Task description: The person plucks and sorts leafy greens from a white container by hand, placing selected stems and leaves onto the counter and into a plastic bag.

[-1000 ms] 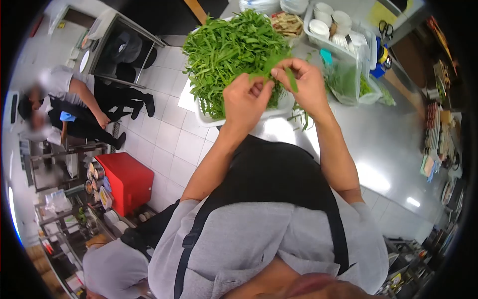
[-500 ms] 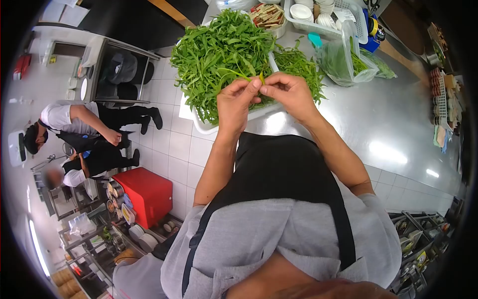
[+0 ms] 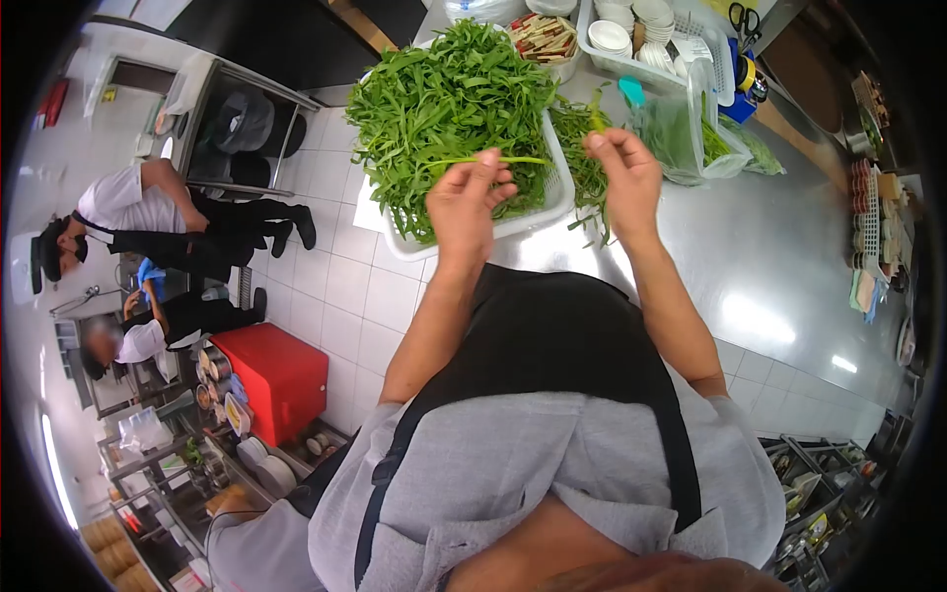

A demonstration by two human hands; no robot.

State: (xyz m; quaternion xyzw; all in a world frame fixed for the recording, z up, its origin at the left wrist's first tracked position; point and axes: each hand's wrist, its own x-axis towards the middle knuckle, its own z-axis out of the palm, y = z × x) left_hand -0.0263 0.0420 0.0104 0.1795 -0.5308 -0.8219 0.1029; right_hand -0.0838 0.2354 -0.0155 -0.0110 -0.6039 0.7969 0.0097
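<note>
My left hand [image 3: 466, 202] pinches a long thin green stem [image 3: 523, 160] between thumb and fingers, over the near part of a heap of leafy greens [image 3: 444, 94]. The heap fills a white plastic basket [image 3: 564, 192]. To the right, my right hand [image 3: 628, 178] has thumb and fingertips closed at a small yellowish-green leafy piece [image 3: 598, 116]. Below that hand's fingers, a smaller pile of loose greens [image 3: 584, 163] lies on the metal table beside the basket.
Clear bags of greens [image 3: 681, 138] lie on the steel table [image 3: 750, 227] at right. Behind are a tub of wrapped sticks [image 3: 545, 39] and a crate [image 3: 631, 61] with small white cups. Two people stand at far left, near a red box [image 3: 281, 380].
My hands, together before, have moved apart: the right one to the right over the loose pile, the left still over the basket with the stem. The people at left have shifted posture.
</note>
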